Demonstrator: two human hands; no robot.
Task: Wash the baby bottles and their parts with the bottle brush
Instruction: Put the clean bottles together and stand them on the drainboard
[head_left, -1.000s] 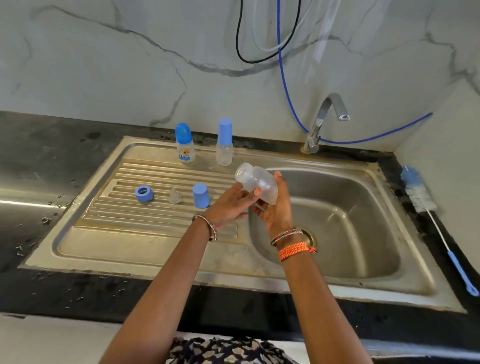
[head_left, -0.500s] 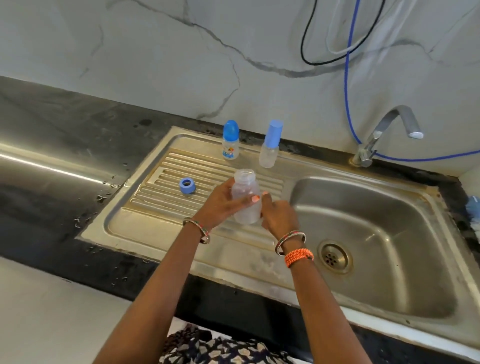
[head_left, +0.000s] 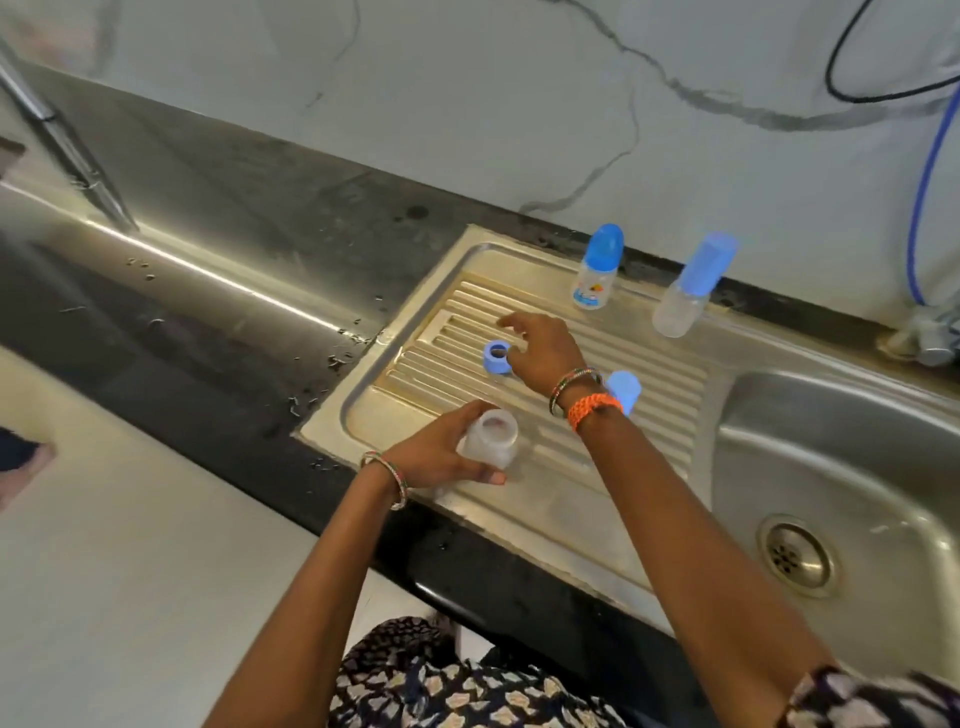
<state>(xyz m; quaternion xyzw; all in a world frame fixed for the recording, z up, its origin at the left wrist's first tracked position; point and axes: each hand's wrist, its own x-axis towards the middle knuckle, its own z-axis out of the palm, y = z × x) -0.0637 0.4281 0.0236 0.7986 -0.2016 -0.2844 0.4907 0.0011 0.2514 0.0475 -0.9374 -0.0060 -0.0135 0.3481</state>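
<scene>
My left hand (head_left: 439, 457) grips the open clear bottle (head_left: 491, 437) upright at the drainboard's front edge. My right hand (head_left: 540, 353) is nearer the blue ring (head_left: 497, 357), fingertips just beside it on its right, curled but holding nothing I can see.

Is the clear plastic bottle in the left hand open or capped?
Open. The clear plastic bottle, gripped by the left hand, shows a bare round mouth with no cap.

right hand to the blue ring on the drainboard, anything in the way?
Nothing visible. The right hand is already at the blue ring, fingertips beside it. The left hand holds the open bottle nearer the front edge.
</scene>
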